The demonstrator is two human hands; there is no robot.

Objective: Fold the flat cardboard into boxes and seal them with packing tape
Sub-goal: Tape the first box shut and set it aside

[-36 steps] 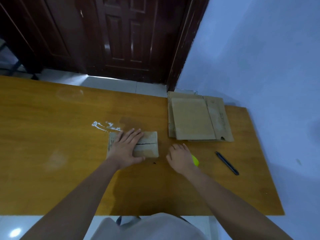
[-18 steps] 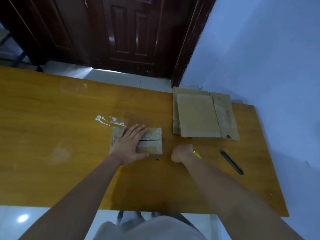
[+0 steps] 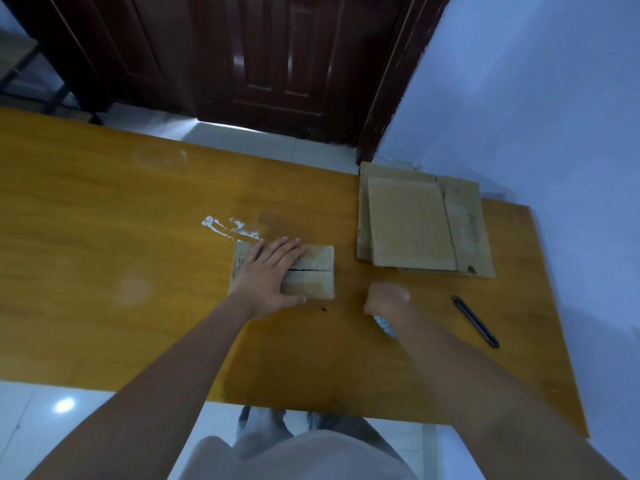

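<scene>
A small folded cardboard box point(image 3: 313, 277) lies mid-table with its two top flaps meeting at a dark seam. My left hand point(image 3: 268, 275) presses flat on its left half, fingers straight. To the right of the box, my right hand point(image 3: 386, 301) is curled into a blurred fist just above the table. It grips a small object point(image 3: 384, 325), of which only a pale grey end shows beneath the wrist. A stack of flat cardboard sheets point(image 3: 419, 223) lies at the far right of the table.
A dark pen point(image 3: 476, 320) lies on the wooden table point(image 3: 104, 237) right of my right hand. White tape residue point(image 3: 228, 228) marks the surface just beyond the box. A blue wall runs along the right; a dark door stands behind.
My right hand closed from lying over a yellow object into a fist around it and lifted slightly. My left hand has stayed flat on the box.
</scene>
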